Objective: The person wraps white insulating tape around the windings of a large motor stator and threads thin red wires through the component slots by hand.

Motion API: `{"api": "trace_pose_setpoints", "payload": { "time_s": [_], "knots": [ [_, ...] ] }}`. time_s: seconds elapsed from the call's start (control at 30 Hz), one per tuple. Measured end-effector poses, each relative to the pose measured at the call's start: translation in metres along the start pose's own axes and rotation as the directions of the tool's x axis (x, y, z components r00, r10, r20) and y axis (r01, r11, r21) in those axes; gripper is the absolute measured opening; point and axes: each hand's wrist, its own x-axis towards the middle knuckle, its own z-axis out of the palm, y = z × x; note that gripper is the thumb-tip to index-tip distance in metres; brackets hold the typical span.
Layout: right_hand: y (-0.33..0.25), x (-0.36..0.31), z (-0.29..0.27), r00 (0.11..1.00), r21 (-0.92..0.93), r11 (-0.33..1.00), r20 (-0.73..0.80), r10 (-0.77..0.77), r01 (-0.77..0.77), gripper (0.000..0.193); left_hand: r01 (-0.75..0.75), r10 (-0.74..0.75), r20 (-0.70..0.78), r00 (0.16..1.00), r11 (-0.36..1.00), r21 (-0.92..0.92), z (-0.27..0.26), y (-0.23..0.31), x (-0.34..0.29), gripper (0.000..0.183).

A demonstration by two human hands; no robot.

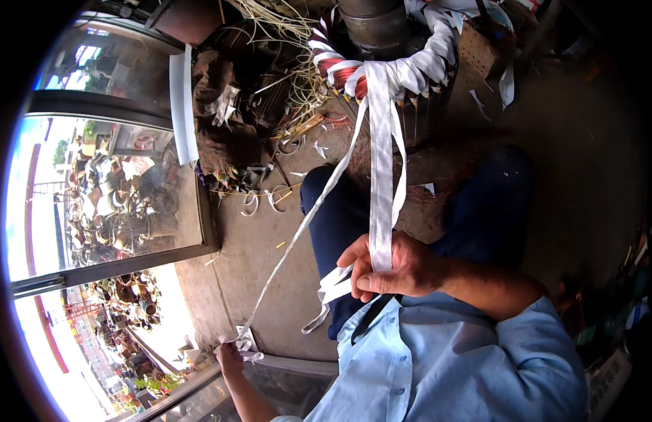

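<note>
A wide white cloth tape runs from a ring-shaped coil of reddish copper wire, partly wrapped in white tape, down to my right hand. My right hand grips the tape pulled taut over my lap. A thinner strand of the tape slants down left to my left hand, which is shut on its crumpled end near the floor. My knees in dark trousers lie under the tape.
A dark metal cylinder stands inside the coil. Scraps of tape, wire offcuts and a rusty heap litter the concrete floor. A glass door with a metal frame stands at the left.
</note>
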Motion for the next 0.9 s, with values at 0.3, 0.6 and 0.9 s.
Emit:
{"api": "trace_pose_setpoints", "payload": {
  "time_s": [0.3, 0.6, 0.9],
  "knots": [
    [0.001, -0.031, 0.015, 0.993, -0.116, 0.990, -0.072, -0.088, 0.080, 0.037, -0.253, 0.251, 0.862, 0.441, 0.956, -0.149, 0.430, 0.143, -0.193, 0.026],
    [0.007, -0.071, 0.024, 0.948, -0.135, 0.970, -0.222, -0.227, 0.200, 0.037, -0.493, 0.153, 0.976, 0.156, 0.868, -0.057, 0.520, 0.144, -0.331, 0.025],
    [-0.006, -0.037, 0.008, 0.976, -0.068, 0.981, -0.104, -0.189, 0.183, 0.037, -0.502, 0.255, 0.868, 0.427, 0.865, -0.008, 0.340, 0.128, -0.208, 0.021]
  ]
}}
